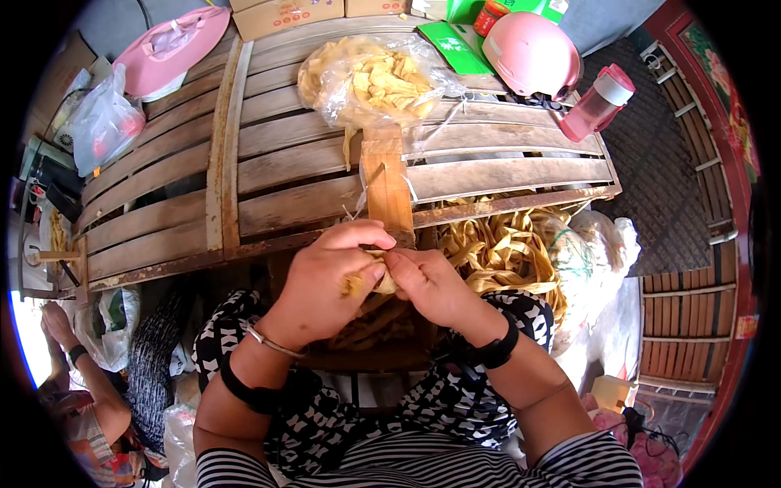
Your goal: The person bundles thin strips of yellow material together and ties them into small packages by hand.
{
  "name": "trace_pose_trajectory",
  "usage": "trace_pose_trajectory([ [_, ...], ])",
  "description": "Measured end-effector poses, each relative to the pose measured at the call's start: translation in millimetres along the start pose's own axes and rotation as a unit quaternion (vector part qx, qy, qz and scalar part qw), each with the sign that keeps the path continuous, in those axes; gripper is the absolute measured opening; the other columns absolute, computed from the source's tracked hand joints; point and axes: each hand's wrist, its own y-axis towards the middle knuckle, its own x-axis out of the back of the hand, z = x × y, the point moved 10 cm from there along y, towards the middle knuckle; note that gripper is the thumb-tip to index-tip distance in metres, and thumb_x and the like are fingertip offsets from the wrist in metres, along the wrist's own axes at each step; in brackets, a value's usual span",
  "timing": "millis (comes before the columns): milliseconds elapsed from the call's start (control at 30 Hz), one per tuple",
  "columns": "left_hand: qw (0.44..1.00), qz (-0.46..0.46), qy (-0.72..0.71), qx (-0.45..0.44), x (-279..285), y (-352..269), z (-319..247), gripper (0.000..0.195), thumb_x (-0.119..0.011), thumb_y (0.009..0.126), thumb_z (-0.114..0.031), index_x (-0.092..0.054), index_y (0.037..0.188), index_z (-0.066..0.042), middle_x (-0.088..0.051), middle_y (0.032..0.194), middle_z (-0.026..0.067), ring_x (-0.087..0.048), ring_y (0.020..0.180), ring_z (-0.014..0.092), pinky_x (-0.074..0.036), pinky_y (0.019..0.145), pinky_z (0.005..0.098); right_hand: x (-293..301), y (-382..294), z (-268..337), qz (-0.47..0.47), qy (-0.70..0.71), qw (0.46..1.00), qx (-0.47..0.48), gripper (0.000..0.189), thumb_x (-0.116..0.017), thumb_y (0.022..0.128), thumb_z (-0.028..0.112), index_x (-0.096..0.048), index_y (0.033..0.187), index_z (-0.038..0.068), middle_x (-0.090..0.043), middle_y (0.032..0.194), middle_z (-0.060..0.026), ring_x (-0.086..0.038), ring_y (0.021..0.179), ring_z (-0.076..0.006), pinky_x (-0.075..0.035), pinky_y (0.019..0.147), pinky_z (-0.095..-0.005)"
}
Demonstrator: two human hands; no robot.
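Close to the table's front edge, my left hand and my right hand meet at the fingertips. Between them they pinch a small piece of folded, pale-yellow flat strip, mostly covered by the fingers. Just beyond my hands, a wooden block juts over the edge of the slatted table, with pale ties at its sides. A clear plastic bag at the block's far end holds many folded yellow pieces. Long, loose tan strips lie heaped below the table edge, beside my right hand.
At the back right stand a pink helmet, a pink bottle and a red-lidded jar. A pink hat and a plastic bag lie at left. Another person's hand shows at far left. Stuffed bags sit right.
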Motion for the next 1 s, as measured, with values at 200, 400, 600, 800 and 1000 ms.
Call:
trace_pose_trajectory([
  [200,0.943,-0.161,-0.274,0.098,47,-7,21,0.016,-0.057,0.087,-0.006,-0.063,0.08,0.007,-0.062,0.1,0.013,-0.059,0.098,0.022,-0.048,0.085,0.0316,-47,-28,-12,0.212,0.357,0.891,-0.182,0.055,-0.037,0.097,0.052,-0.048,0.068,0.006,-0.031,0.052,0.0048,-0.023,0.046,-0.0064,-0.019,0.044,-0.0224],
  [400,0.896,-0.08,-0.314,0.304,12,-19,62,0.016,-0.065,0.084,-0.008,-0.062,0.099,-0.001,-0.062,0.078,0.0029,-0.056,0.06,0.008,-0.045,0.055,0.0208,-30,-15,-25,0.116,0.364,0.897,-0.222,0.043,-0.047,0.097,0.04,-0.054,0.073,0.005,-0.032,0.052,0.0071,-0.023,0.046,-0.0039,-0.017,0.043,-0.021],
  [600,0.855,-0.053,-0.389,0.338,-21,-27,69,0.009,-0.066,0.083,-0.004,-0.06,0.089,-0.001,-0.058,0.07,0.0026,-0.053,0.058,0.008,-0.043,0.053,0.0218,10,-10,-23,0.016,0.141,0.968,-0.205,0.028,-0.063,0.09,0.029,-0.062,0.079,0.004,-0.047,0.06,0.0054,-0.037,0.053,-0.0028,-0.028,0.047,-0.0189],
  [800,0.882,-0.161,-0.313,0.313,-16,-13,98,0.01,-0.061,0.088,-0.01,-0.059,0.092,-0.001,-0.057,0.072,0.0019,-0.053,0.06,0.009,-0.044,0.057,0.0229,74,14,-5,-0.175,-0.19,0.966,0.019,0.018,-0.072,0.083,0.018,-0.061,0.09,0.004,-0.061,0.072,0.0023,-0.051,0.063,-0.0042,-0.042,0.056,-0.0208],
  [1000,0.908,-0.204,-0.194,0.309,-21,-13,143,0.017,-0.063,0.087,-0.012,-0.065,0.1,-0.001,-0.064,0.079,0.0034,-0.056,0.063,0.007,-0.045,0.059,0.0221,77,28,-1,-0.27,-0.443,0.854,0.048,0.022,-0.076,0.076,0.023,-0.062,0.084,0.009,-0.063,0.06,-0.0077,-0.06,0.05,-0.0228,-0.048,0.049,-0.0327],
])
